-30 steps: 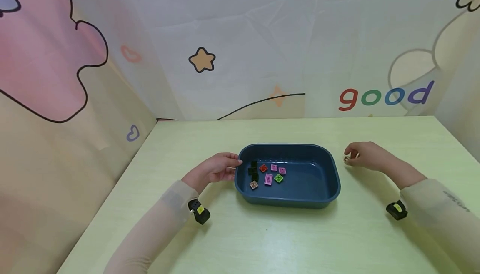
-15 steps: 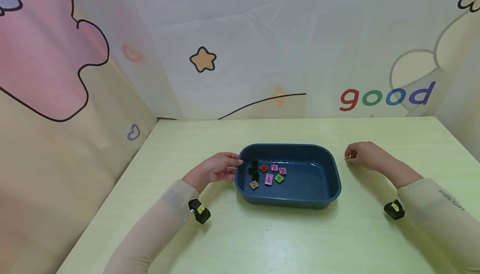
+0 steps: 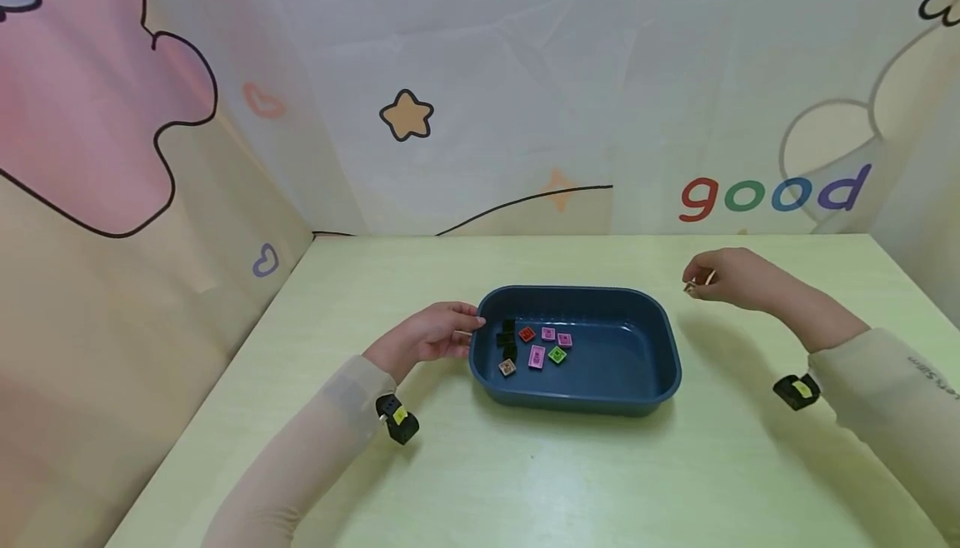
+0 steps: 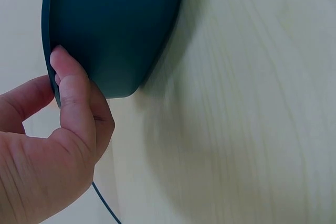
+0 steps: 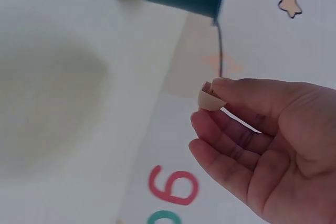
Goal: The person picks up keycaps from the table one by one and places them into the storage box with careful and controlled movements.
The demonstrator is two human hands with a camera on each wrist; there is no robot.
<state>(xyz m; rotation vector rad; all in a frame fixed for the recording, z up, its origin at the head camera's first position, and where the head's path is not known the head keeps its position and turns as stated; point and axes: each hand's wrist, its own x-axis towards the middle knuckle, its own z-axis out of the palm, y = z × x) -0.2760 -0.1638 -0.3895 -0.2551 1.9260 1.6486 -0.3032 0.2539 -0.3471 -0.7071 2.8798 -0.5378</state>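
Observation:
A dark blue rectangular plastic tub [image 3: 581, 405] stands on the table, and my left hand [image 3: 429, 334] pinches its left rim. In the left wrist view, the fingers [image 4: 73, 98] press the tub's outer wall with the thumb on the rim's other side. Up off the table, right of the tub, my right hand [image 3: 742, 280] pinches a small beige toy brick [image 5: 211, 102] with a rounded side between thumb and fingers. Inside the tub's left half lie small bricks: a red one [image 3: 527, 334], a green one [image 3: 557, 355], a tan one [image 3: 507, 367], pink ones [image 3: 536, 356] and black ones [image 3: 509, 352].
The pale wood-grain table [image 3: 525, 481] spreads around the tub. Behind it hangs a printed cloth [image 3: 510, 115] with a star and the word "good", and cloth also lines the sides. A small black device [image 3: 797, 391] sits at each wrist.
My right hand has lifted from the table with the beige brick and moved slightly away from me. The left hand and the tub have stayed in place.

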